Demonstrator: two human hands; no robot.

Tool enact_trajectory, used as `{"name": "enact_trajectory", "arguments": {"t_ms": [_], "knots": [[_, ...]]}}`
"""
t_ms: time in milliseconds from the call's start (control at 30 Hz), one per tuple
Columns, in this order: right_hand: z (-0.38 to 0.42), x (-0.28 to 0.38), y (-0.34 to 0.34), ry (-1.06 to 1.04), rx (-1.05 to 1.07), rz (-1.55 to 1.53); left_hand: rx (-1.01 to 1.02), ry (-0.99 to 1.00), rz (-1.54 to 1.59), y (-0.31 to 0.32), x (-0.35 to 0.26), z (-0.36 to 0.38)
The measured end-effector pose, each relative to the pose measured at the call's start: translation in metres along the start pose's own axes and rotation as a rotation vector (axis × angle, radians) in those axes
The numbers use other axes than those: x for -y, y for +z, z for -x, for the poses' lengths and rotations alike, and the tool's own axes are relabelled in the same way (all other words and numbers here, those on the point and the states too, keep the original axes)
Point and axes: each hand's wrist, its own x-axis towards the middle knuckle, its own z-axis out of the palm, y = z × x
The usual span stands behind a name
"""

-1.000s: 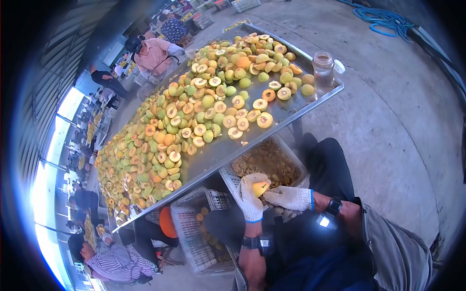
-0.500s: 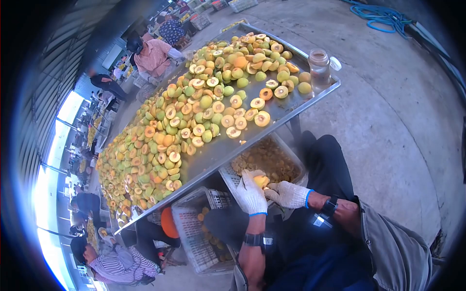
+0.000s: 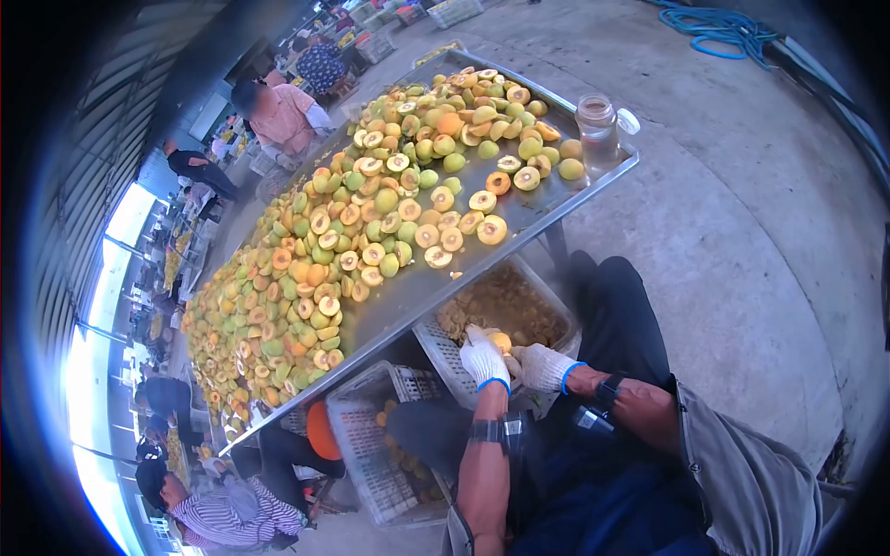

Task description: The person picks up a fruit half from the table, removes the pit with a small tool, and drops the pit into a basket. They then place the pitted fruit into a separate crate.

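My left hand (image 3: 484,358), in a white knit glove with a blue cuff, is closed round a yellow-orange fruit half (image 3: 501,341). Close against it on the right, my right hand (image 3: 545,367), gloved the same way, has its fingers pressed together at the fruit; what they hold is too small to make out. Both hands are over the near edge of a crate (image 3: 448,362) with brownish pieces inside. Above them, a metal table (image 3: 380,320) bears a large heap of halved and whole fruits (image 3: 306,250).
A clear jar (image 3: 597,130) stands at the table's right corner. A white crate (image 3: 363,454) holding fruit is on the floor at the lower left. One person (image 3: 283,116) is across the table, another in stripes (image 3: 232,510) at lower left. A blue hose (image 3: 718,32) lies on the floor.
The view has shifted slightly, so the table and heap appear a little further left. Both hands remain together at the fruit, with the fingers slightly repositioned.
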Motion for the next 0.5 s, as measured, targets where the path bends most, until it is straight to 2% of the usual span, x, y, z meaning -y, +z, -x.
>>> {"name": "enact_trajectory", "arguments": {"t_ms": [67, 200, 300, 367, 500], "knots": [[-0.003, -0.003, 0.002, -0.005, -0.02, 0.087, -0.036, -0.07, -0.052, 0.003, 0.005, -0.005], [-0.005, -0.009, 0.007, 0.015, -0.008, 0.141, -0.064, -0.071, -0.081, 0.003, 0.021, -0.009], [-0.009, -0.017, 0.013, -0.033, -0.012, 0.197, -0.099, -0.071, -0.161, -0.002, 0.054, -0.033], [-0.011, -0.023, 0.016, -0.08, 0.002, 0.279, -0.171, -0.051, -0.338, -0.006, 0.084, -0.054], [-0.008, -0.026, 0.016, -0.093, -0.007, 0.313, -0.19, -0.014, -0.516, -0.011, 0.079, -0.045]]}}
